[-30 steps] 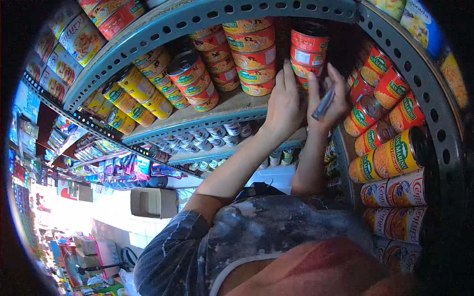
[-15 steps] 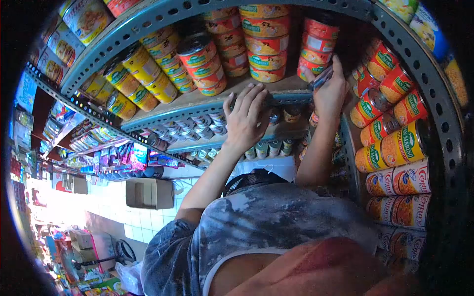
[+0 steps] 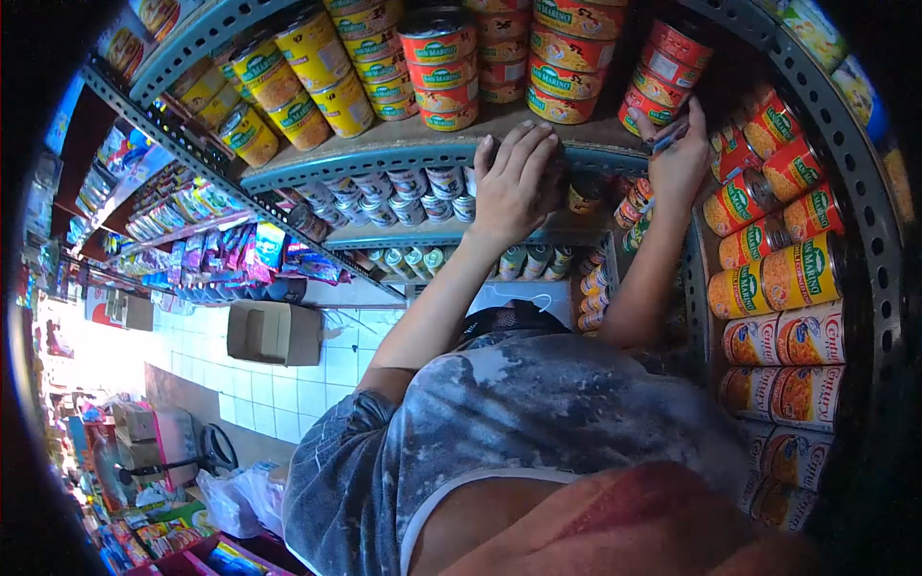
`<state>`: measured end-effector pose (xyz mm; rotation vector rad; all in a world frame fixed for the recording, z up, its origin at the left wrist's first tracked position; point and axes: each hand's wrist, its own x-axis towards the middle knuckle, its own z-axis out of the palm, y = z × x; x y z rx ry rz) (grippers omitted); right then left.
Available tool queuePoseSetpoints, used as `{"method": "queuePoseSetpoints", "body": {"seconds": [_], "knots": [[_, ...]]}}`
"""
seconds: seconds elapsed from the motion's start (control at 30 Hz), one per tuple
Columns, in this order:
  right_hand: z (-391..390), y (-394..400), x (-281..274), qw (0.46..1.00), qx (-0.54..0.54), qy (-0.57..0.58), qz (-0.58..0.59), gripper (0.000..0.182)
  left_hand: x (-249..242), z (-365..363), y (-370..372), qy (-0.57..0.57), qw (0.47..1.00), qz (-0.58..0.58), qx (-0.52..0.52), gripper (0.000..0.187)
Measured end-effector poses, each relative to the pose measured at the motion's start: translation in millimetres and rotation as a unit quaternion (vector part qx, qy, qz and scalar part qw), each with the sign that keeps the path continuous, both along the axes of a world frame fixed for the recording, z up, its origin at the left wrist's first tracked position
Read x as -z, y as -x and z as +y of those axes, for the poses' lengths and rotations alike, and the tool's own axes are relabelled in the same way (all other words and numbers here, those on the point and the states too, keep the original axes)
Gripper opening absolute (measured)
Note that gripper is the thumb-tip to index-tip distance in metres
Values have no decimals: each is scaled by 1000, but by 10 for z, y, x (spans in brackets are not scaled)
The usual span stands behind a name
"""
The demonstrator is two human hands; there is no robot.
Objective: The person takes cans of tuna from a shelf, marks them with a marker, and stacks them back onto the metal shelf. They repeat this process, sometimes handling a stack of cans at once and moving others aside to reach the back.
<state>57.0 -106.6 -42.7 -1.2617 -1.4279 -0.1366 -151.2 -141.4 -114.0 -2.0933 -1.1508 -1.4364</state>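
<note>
My left hand (image 3: 517, 187) rests over the front edge of the blue-grey metal shelf (image 3: 384, 154), fingers stretched onto the shelf board and holding nothing. My right hand (image 3: 678, 158) is at the foot of a stack of red San Marino cans (image 3: 663, 77), with thumb and index finger on either side of the lowest can. A slim bluish pen (image 3: 665, 143) is tucked in its fingers, partly hidden. Left of that stands another red stack (image 3: 573, 62) with handwritten numbers on the cans. A further red stack (image 3: 440, 72) has a dark top.
Yellow cans (image 3: 322, 72) fill the shelf's left part. On the right side, red-and-yellow cans (image 3: 802, 274) and white Century cans (image 3: 810, 341) are stacked. Lower shelves hold small cans (image 3: 408, 197). An open cardboard box (image 3: 274, 333) is beyond a tiled floor (image 3: 288, 398).
The view has shifted, so shelf and cans sit higher in the picture. My left hand stays on the shelf edge. My right hand stays at the same red stack, pen still in it.
</note>
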Motion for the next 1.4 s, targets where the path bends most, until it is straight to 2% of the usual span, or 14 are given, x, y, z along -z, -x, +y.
{"method": "queuePoseSetpoints", "body": {"seconds": [0.2,0.33,0.37,0.43,0.5,0.63,0.7,0.73,0.8,0.9,1.0,1.17,1.33,1.4], "knots": [[-86,-12,88,997,3,-77,-27,73,-217,-125,-243,67,996,-63,-15,47],[-140,-22,103,994,-15,-101,-26,76,-704,81,-607,-63,972,-154,163,55],[40,-145,319,990,-87,-35,103,80,-858,156,-718,-78,970,-167,160,59],[3,-98,247,991,-83,-66,76,81,-1170,204,-840,-94,967,-180,155,63],[-107,-28,118,990,-69,-125,18,82,-1452,170,-910,79,959,-181,201,77],[-201,-35,107,986,-64,-151,-26,78,-1622,315,-1064,94,982,-135,94,46],[-119,-51,209,990,-77,-117,-10,72,-1474,455,-1132,-19,965,-185,183,86],[-35,-53,268,987,-96,-111,71,79,-1446,486,-1154,-21,967,-182,179,86],[-46,10,218,976,-118,-101,152,86,-1435,463,-1141,-160,961,-176,144,89],[-182,-50,109,989,-52,-127,-52,82,-1228,371,-827,-227,955,-165,100,81],[-102,-42,191,994,-44,-100,3,79,-1187,382,-442,-361,903,-224,68,80],[-78,36,182,992,-25,-124,7,77,-1346,300,120,-277,911,-257,-164,81],[-138,8,163,995,26,-90,-33,76,-1324,468,326,-227,926,-226,-201,77],[-160,9,128,995,-30,-98,-7,74,-1329,475,347,-209,930,-179,-245,72]]}}
